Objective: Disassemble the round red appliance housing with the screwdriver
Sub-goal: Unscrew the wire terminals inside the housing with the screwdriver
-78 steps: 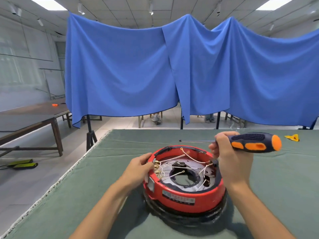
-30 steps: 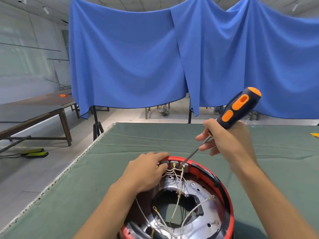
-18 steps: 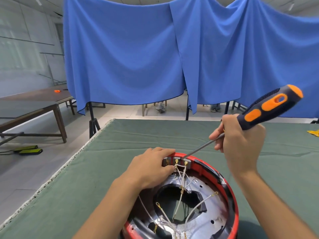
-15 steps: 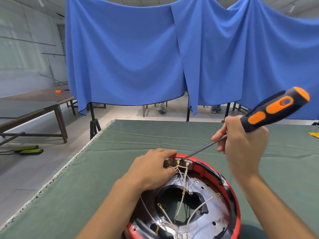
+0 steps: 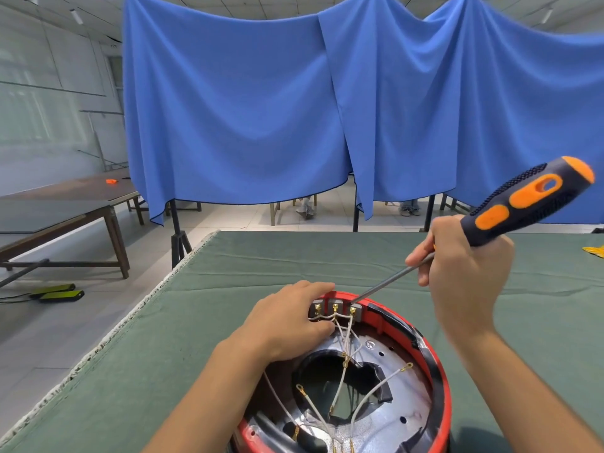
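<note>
Right hand (image 5: 464,273) grips screwdriver (image 5: 510,210); left hand (image 5: 287,322) holds housing (image 5: 438,371) rim.

Left hand (image 5: 287,322) rests fingers curled; right hand (image 5: 464,276) raised, gripping.
</note>
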Demonstrator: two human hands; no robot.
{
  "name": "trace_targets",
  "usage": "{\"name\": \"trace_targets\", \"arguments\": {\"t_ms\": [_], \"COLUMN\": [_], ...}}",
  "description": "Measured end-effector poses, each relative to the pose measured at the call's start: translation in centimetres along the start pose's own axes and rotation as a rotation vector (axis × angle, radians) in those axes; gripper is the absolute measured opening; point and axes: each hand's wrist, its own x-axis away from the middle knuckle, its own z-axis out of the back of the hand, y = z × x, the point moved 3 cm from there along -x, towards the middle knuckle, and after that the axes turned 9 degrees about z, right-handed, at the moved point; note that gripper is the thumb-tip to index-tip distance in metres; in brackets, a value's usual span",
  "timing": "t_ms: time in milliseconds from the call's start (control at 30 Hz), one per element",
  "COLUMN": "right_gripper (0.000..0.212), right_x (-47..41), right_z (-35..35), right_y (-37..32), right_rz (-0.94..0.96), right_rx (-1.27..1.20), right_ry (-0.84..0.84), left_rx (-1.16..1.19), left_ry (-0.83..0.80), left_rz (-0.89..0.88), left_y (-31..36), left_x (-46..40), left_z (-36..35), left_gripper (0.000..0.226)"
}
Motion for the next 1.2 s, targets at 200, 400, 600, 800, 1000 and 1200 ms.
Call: {"name": "trace_targets", "arguments": {"t_ms": [200,400,600,800,1000,1200], "right_gripper": [0.028,0.026,0.029,0.033,0.035,0.034], "right_x": [0.0,-0.1,-0.1,-0.7,-1.5,-2.0], "right_z": [0.3,0.4,-0.1,0.7,1.6,2.4], "right_y": [0.1,0.2,-0.3,0.7,2.7,4.3], "right_rz": [0.025,0.032,0.065,-0.028,-0.133,-0.215], "right_rx": [0.039,0.032,0.041,0.055,0.017,0.001], "right_ry": [0.008,0.002,-0.008,0.096,0.182,0.261], "left_rx": [-0.044,-0.061,-0.077,-0.133,-0.077,0.095], "left_ry": [-0.025,-0.011,-0.047,-0.167,-0.015,0.009], "left_rz": [-0.001,-0.038,-0.073,0.021,0.075,0.011], "left_y": [0.2,0.6,0.7,1.8,4.0,2.7], "left_x": [-0.3,-0.2,0.1,-0.4,-0.8,-0.9], "left_z": [0.0,-0.2,-0.7,-0.3,-0.7,-0.6], "left_gripper": [0.049,0.047,0.054,0.056,0.040,0.043]}}
